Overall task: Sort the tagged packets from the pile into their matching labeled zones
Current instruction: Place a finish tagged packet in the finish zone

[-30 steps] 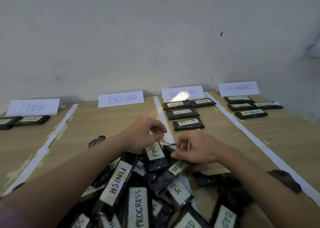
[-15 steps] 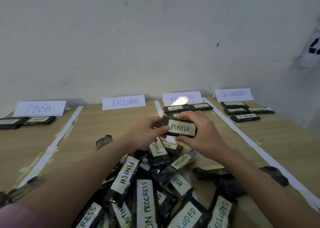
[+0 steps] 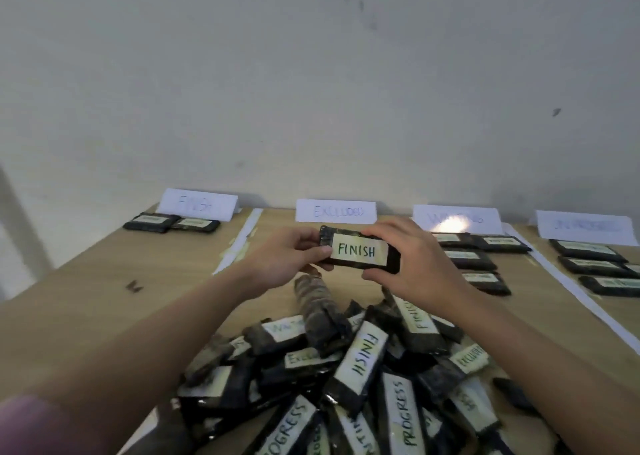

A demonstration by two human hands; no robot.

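Both hands hold one black packet tagged FINISH (image 3: pixel 358 251) up above the table, its label facing me. My left hand (image 3: pixel 284 260) pinches its left end; my right hand (image 3: pixel 412 264) grips its right end with fingers over the top and thumb below. Beneath them lies the pile of black tagged packets (image 3: pixel 349 378), with tags reading FINISH, EXCLUDED, WAITING and PROGRESS. Along the wall stand four paper signs: FINISH (image 3: pixel 197 204), EXCLUDED (image 3: pixel 336 211), WAITING (image 3: pixel 456 218), ON PROGRESS (image 3: pixel 585 225).
Two packets (image 3: pixel 171 223) lie in the FINISH zone at the far left. Several packets (image 3: pixel 474 260) lie in the WAITING zone and several (image 3: pixel 595 267) in the ON PROGRESS zone. White tape strips (image 3: pixel 239 240) divide the wooden table (image 3: pixel 104 302) into zones. A white wall rises behind.
The hands picked a packet from the pile and lifted it, turning its FINISH tag toward me. The view has swung left, bringing the FINISH zone closer to the middle.
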